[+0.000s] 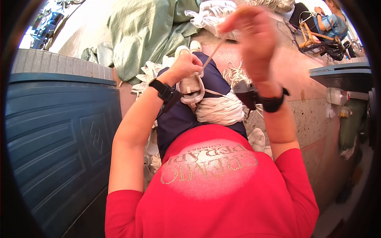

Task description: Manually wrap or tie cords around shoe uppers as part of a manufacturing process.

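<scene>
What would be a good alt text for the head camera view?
A person in a red shirt has a pale shoe at their lap: the left hand is at the shoe, and a taut lace runs up to the raised, blurred right hand. Bundled white cord lies beside the shoe.

At one o'clock the right hand [258,49] is blurred, fingers unclear; at eleven the sheet [139,35], at two a person [331,25], are cut off above.

Got one shoe [189,86] plus one cord bundle [220,109] on the lap [174,123], two hands [185,66] [258,45], two wrist straps [160,88] [274,104], one other person [331,27] far right.
</scene>
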Available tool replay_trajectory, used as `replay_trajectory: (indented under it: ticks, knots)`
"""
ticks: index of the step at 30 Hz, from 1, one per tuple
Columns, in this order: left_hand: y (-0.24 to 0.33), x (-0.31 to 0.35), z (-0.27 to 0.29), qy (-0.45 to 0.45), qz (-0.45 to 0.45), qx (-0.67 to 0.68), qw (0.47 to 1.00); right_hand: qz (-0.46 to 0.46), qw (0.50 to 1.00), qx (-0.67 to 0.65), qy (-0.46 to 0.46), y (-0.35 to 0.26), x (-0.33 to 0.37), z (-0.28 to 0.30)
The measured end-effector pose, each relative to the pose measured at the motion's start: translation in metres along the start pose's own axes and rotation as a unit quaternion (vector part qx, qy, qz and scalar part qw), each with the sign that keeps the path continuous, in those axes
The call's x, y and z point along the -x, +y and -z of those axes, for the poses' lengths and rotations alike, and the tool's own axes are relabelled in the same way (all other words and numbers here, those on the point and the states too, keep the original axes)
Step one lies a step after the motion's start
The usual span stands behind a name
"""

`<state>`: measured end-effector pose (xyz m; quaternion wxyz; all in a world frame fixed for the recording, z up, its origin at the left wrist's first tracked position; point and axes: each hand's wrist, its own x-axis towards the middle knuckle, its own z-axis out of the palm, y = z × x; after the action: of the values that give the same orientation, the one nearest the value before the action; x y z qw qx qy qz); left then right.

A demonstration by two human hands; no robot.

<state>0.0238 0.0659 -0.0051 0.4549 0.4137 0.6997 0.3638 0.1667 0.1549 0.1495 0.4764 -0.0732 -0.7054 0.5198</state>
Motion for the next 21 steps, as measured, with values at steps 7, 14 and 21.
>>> replay_trajectory:
  ticks: [7, 14, 21]
  knots:
    - [-0.025, 0.013, 0.018, 0.116, -0.064, -0.322, 0.937, 0.026, 0.992, -0.119, 0.037, -0.029, -0.032, 0.053]
    - [-0.045, 0.048, 0.028, 0.091, -0.077, -0.377, 0.918, -0.284, 0.957, 0.008, -0.060, 0.053, 0.033, -0.002]
    - [-0.035, 0.065, 0.034, 0.115, -0.046, -0.452, 0.883, -0.270, 0.887, 0.237, -0.291, 0.122, 0.130, -0.052]
